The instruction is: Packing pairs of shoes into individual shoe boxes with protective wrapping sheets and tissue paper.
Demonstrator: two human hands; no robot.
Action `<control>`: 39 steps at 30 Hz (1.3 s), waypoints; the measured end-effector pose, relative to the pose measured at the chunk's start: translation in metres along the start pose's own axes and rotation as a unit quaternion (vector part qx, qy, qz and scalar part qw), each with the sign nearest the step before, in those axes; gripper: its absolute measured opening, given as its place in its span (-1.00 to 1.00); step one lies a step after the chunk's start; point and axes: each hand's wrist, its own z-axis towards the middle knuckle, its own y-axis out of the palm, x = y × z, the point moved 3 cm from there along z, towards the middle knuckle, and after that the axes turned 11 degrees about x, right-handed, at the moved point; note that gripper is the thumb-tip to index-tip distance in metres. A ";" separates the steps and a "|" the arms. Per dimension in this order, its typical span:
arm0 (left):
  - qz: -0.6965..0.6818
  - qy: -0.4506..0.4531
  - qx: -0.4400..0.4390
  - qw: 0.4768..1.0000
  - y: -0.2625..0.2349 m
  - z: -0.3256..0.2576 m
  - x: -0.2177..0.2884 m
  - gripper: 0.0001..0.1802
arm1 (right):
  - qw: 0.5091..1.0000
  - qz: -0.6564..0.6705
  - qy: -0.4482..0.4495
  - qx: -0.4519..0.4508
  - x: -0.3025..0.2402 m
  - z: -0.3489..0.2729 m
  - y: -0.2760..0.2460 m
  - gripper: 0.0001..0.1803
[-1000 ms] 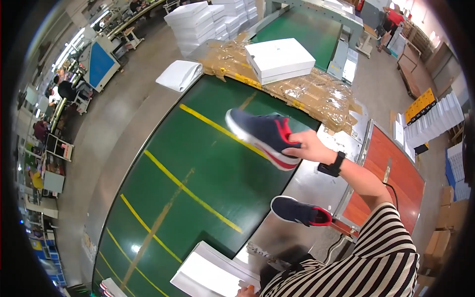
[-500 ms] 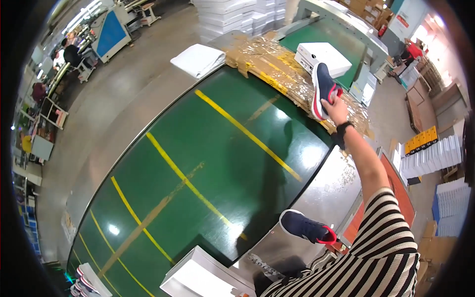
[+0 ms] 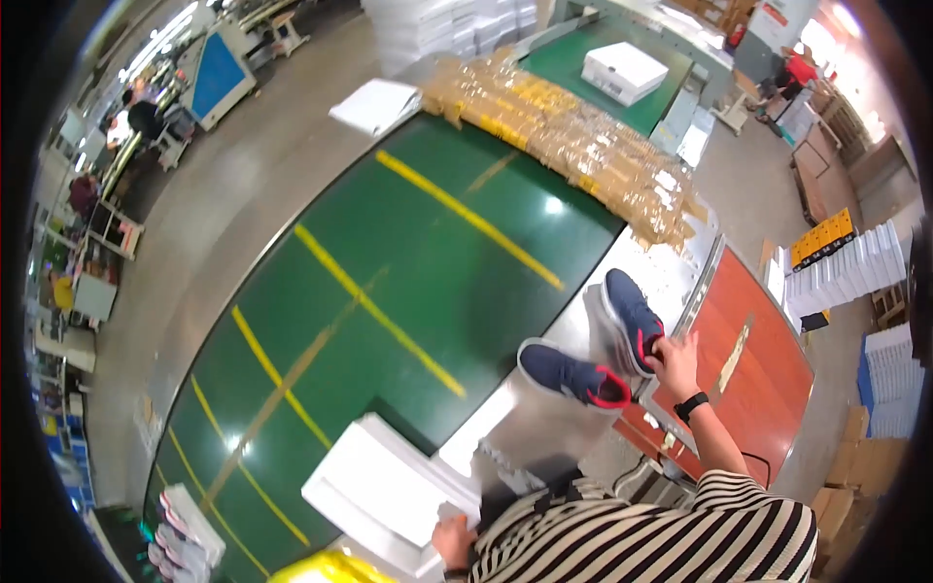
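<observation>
My right hand (image 3: 673, 360), with a black watch on its wrist, grips the heel of a navy shoe with red trim (image 3: 630, 316) that rests on the metal table (image 3: 544, 428). A second navy shoe (image 3: 571, 375) lies just left of it on the same metal surface. My left hand (image 3: 453, 540) is low in the picture, holding the near edge of a white open box (image 3: 384, 491) at the side of the green conveyor belt (image 3: 389, 291).
Brown cardboard sheets (image 3: 573, 146) lie across the belt's far end, with a white box (image 3: 630, 70) beyond. A red panel (image 3: 753, 369) is to the right. White box stacks (image 3: 846, 277) stand at far right. More shoes (image 3: 185, 530) sit lower left. People work at far left.
My right hand has brought the raised shoe down from over the far cardboard to the metal table, beside the other shoe. The view has tilted down, and my left hand shows on the white box.
</observation>
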 end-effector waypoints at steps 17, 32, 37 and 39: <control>-0.363 -0.106 0.182 0.908 -0.164 0.012 0.077 -0.87 | 0.757 0.481 -0.224 -0.383 -0.235 -0.185 0.145 -0.15; -0.124 -0.121 0.149 0.974 -0.060 -0.075 0.020 -0.74 | 0.937 0.183 -0.166 -0.248 -0.106 -0.157 0.116 -0.02; -0.250 -0.380 0.282 0.845 -0.128 -0.193 -0.080 -0.62 | 0.945 0.187 -0.258 -0.080 -0.160 -0.124 0.061 -0.05; -0.229 -0.456 0.464 0.724 -0.133 -0.276 -0.138 -0.74 | 0.911 0.278 -0.283 -0.113 -0.212 -0.127 0.031 -0.10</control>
